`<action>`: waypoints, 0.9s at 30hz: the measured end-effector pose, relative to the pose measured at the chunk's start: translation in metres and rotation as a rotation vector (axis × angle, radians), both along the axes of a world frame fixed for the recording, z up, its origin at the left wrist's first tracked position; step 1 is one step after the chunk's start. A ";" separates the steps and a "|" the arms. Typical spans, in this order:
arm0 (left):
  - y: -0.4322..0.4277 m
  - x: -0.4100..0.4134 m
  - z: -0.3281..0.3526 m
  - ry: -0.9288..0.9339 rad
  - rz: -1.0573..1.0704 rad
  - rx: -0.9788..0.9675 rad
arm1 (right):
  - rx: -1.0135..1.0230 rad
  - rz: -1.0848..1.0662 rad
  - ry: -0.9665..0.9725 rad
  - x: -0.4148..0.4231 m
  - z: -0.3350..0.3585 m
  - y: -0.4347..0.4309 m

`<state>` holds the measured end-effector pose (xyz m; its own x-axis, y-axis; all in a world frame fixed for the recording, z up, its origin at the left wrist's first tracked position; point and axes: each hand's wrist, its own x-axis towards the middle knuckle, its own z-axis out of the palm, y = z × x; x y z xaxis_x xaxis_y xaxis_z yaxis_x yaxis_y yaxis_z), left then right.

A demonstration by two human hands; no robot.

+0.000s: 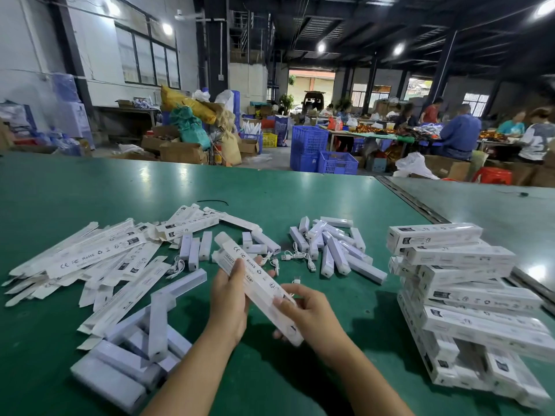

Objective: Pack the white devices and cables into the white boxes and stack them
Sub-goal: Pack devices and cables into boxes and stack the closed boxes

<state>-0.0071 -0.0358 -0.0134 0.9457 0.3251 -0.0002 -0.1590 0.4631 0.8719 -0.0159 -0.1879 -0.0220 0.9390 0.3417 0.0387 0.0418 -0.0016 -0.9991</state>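
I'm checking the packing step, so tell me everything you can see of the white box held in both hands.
The white box is a long, slim carton, apparently thin card, printed with CE, FC and RoHS marks plus grey text. It lies slanted, far end up-left, where a tuck flap looks open, near end toward the person. The left hand grips its middle, thumb on top; the right hand holds the near end. It is held above the green table. Its contents cannot be seen.

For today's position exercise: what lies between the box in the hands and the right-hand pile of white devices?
Head view: loose white cables and a small white plug lie on the table between the box and the device pile.
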 end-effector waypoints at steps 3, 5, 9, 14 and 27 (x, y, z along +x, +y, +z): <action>-0.002 -0.004 -0.007 -0.023 0.057 0.297 | -0.035 -0.281 -0.080 0.002 0.004 -0.002; -0.009 -0.010 -0.009 -0.099 0.022 0.558 | -0.075 -0.405 -0.171 0.003 0.006 -0.004; -0.021 -0.014 -0.014 -0.124 -0.091 0.711 | -0.155 -0.450 -0.270 0.003 0.005 -0.006; -0.019 -0.018 -0.012 -0.089 -0.093 0.819 | -0.040 -0.288 -0.284 -0.003 0.007 -0.007; 0.003 -0.019 -0.015 -0.159 -0.241 0.827 | 0.007 -0.176 -0.274 -0.001 0.015 -0.021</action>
